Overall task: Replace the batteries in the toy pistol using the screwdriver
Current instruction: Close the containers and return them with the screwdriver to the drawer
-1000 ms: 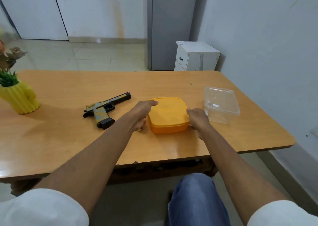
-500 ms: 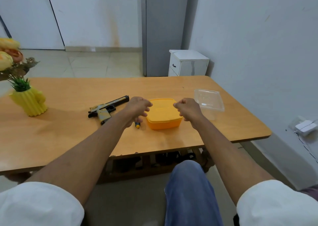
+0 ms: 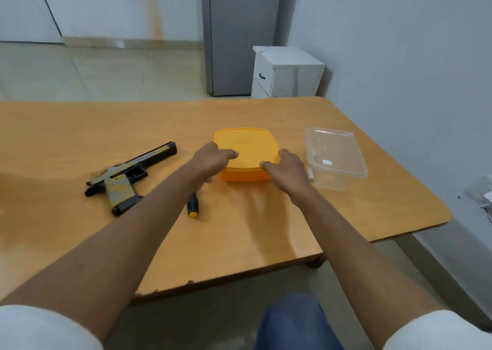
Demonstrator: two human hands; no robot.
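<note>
Now both hands [image 3: 213,158] [image 3: 286,167] touch the orange box [image 3: 247,152]

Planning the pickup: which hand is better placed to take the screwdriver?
Left, probably. The screwdriver lies just beside the left wrist, nearer than the left hand; the right hand rests at the orange box's far side.

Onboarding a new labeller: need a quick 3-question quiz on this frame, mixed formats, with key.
1. True or false: the toy pistol is in the person's left hand.
2. What lies on the table under the left forearm? A) battery B) screwdriver C) pen
3. Fill in: both hands rest on the ____ lid of the orange box.

Key
1. False: it lies on the table, left of the hand.
2. B
3. Closed; the right hand is at its near right corner. The clear container sits beside it.
</note>
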